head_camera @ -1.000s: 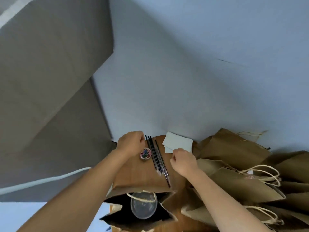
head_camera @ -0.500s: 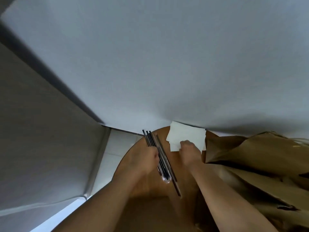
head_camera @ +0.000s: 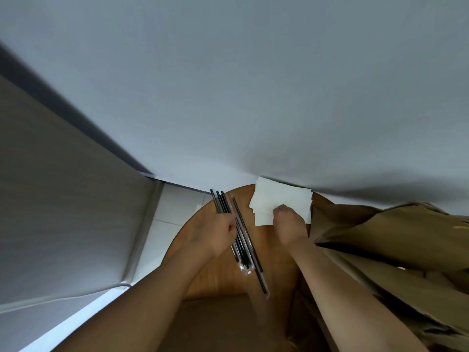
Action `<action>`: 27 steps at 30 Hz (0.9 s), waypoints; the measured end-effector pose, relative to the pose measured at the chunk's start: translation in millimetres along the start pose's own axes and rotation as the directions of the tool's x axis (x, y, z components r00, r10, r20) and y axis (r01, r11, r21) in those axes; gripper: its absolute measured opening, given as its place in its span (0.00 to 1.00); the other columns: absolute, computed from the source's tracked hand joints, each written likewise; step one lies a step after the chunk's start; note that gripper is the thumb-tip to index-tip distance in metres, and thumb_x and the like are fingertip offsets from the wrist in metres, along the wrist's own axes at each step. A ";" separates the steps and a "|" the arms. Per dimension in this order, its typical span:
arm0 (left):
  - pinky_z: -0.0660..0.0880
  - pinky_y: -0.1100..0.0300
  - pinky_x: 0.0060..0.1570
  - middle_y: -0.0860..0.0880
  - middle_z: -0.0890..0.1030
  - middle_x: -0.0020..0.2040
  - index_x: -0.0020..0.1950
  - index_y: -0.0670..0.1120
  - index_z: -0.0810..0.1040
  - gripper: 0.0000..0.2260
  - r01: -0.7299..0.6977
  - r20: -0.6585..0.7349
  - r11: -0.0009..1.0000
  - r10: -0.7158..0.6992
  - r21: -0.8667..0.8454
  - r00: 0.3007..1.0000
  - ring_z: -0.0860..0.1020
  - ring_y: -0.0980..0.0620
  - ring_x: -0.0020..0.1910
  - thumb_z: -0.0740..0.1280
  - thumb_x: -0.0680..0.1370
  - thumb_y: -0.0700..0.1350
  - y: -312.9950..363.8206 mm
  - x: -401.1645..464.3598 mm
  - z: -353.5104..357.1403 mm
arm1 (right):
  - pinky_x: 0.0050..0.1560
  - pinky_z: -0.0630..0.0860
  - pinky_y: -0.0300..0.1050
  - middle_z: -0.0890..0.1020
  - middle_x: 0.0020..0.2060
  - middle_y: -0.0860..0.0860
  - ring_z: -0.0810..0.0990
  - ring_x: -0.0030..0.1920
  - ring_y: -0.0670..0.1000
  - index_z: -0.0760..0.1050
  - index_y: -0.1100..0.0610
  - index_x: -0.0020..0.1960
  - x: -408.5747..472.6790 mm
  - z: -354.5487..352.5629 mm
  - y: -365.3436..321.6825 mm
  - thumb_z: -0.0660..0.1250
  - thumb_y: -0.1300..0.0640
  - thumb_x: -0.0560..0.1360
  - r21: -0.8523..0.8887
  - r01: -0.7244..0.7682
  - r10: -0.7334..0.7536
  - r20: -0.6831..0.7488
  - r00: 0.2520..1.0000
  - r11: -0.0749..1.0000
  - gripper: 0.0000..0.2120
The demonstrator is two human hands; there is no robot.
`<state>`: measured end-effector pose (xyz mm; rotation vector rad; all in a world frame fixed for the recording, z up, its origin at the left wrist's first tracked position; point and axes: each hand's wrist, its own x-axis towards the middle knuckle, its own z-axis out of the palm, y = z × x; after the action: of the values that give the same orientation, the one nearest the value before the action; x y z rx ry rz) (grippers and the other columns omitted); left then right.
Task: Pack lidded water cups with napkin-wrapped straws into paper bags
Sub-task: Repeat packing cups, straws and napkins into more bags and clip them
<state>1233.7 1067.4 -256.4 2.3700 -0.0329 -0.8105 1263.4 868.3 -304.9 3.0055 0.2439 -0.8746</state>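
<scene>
We see the left hand (head_camera: 218,233) curled on the black straws (head_camera: 243,240) lying on the round wooden table (head_camera: 274,252), while the right hand (head_camera: 289,223) pinches the white napkins (head_camera: 281,199) by the wall, beside brown paper bags (head_camera: 380,229).

A round wooden table (head_camera: 203,280) stands pushed close to a pale blue-grey wall (head_camera: 253,85). To its left a strip of white tiled floor (head_camera: 165,219) shows, running along a broad grey panel (head_camera: 63,199) that meets the wall at a dark edge.
</scene>
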 end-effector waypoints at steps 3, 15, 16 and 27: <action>0.65 0.68 0.33 0.48 0.80 0.48 0.55 0.44 0.79 0.10 0.031 -0.011 0.996 -0.032 -0.081 0.999 0.73 0.55 0.41 0.60 0.80 0.42 5.2 -1.1 0.4 | 0.47 0.74 0.46 0.78 0.51 0.57 0.76 0.51 0.54 0.76 0.63 0.54 -6.5 -2.5 -1.9 0.56 0.65 0.79 0.128 -0.013 0.035 -0.166 0.986 0.992 0.11; 0.76 0.59 0.43 0.47 0.82 0.52 0.61 0.43 0.74 0.14 0.357 0.299 0.304 -0.223 -0.883 0.928 0.80 0.51 0.49 0.67 0.77 0.41 14.0 -2.5 -11.5 | 0.44 0.78 0.43 0.82 0.39 0.53 0.80 0.42 0.50 0.75 0.59 0.41 -49.4 -51.9 -49.2 0.62 0.64 0.78 0.952 -0.238 -0.019 0.239 0.971 -0.193 0.07; 0.77 0.56 0.43 0.47 0.82 0.50 0.59 0.42 0.75 0.12 0.357 0.301 0.269 -0.228 -0.894 0.926 0.81 0.49 0.48 0.68 0.76 0.40 10.1 -3.1 -11.9 | 0.42 0.79 0.42 0.83 0.38 0.51 0.82 0.40 0.48 0.75 0.59 0.41 -50.0 -52.7 -49.0 0.62 0.64 0.78 0.929 -0.272 -0.047 0.269 0.962 -0.252 0.07; 0.78 0.50 0.51 0.45 0.81 0.52 0.56 0.43 0.77 0.09 0.334 0.170 0.289 -0.471 -0.897 0.866 0.80 0.43 0.50 0.69 0.76 0.39 -25.9 -11.4 -14.8 | 0.30 0.69 0.38 0.77 0.36 0.50 0.76 0.35 0.47 0.72 0.56 0.43 -35.3 28.6 -69.1 0.60 0.58 0.79 0.562 -0.334 0.266 0.202 0.943 0.756 0.07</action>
<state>1228.4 1098.9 -255.8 1.2960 0.9091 -0.6213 1208.4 930.0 -307.3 3.3549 -0.6283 -1.2656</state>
